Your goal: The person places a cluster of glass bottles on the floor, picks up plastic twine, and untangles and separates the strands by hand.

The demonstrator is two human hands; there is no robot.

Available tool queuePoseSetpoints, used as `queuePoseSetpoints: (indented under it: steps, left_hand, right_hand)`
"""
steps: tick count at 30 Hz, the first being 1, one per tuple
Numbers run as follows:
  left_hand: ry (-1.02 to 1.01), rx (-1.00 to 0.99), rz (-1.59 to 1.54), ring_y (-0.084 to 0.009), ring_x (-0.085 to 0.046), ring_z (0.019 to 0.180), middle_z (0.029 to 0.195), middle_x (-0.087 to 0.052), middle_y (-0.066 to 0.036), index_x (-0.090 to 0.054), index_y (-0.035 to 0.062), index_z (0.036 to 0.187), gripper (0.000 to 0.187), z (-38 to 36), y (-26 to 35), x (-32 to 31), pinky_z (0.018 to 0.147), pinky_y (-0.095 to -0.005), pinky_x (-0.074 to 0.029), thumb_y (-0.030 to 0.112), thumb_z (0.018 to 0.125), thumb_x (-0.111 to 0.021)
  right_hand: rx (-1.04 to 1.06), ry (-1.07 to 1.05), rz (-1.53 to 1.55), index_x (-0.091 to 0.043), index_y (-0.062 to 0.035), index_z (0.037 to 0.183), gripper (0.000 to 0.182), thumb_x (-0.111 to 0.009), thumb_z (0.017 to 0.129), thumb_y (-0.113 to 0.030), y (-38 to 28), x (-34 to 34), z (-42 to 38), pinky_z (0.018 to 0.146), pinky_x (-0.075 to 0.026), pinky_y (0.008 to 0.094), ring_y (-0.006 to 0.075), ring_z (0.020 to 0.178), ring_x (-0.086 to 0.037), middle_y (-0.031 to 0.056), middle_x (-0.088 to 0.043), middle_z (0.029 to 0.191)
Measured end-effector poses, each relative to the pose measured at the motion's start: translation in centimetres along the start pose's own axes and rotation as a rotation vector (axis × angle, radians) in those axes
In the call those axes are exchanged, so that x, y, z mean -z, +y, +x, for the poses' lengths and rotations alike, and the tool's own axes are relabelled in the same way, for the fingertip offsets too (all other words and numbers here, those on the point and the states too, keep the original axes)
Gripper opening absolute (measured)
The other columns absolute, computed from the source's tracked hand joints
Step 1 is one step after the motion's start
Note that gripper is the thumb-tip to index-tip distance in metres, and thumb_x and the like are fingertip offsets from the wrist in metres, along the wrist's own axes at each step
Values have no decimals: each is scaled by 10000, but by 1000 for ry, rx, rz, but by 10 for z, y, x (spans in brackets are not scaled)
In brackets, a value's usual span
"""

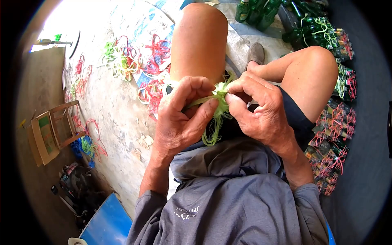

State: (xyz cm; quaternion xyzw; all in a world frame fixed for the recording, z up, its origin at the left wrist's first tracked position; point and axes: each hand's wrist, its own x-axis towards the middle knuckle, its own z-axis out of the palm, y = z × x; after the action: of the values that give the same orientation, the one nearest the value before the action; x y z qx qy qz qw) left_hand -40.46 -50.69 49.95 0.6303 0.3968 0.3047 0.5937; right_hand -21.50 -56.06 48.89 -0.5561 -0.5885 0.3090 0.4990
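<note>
Both my hands are up over my lap, working on one tangle of light green plastic twine [221,107]. My left hand [181,112] is closed, with a flat strand of the twine pinched between thumb and fingers. Close beside it, my right hand [261,104] pinches the frayed bunch near its knot, thumb against forefinger. Loose ends of the twine hang below the fingers in a loop. Exactly where the strands cross is hidden behind my fingertips.
Red and green strings [124,59] lie scattered on the floor ahead and left. Green glass bottles [263,14] stand at the top right, and string-tied bottles [332,126] line the right side. A wooden frame [65,122] and a blue panel [108,222] are at left.
</note>
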Motion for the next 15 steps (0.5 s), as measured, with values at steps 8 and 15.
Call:
queuePoseSetpoints:
  steps: [8, 15]
  left_hand:
    - [-26, -53, 263, -84, -668, 944, 993, -709, -39, -684, -41, 1101, 213, 2, -5, 2, 832, -238, -545, -32, 909, -775]
    - [9, -185, 388, -63, -643, 844, 912, -710, -22, -702, -24, 1064, 197, 4, 0, -1, 745, -230, -532, -6, 889, -791]
  right_hand:
    - [19, 45, -86, -640, -30, 843, 69, -664, 819, 30, 8, 6, 3, 664, -449, 312, 198, 603, -606, 71, -630, 750]
    - [-45, 78, -37, -624, -28, 825, 58, -656, 815, 19, 12, 9, 2, 662, -428, 288, 158, 583, -580, 52, -614, 713]
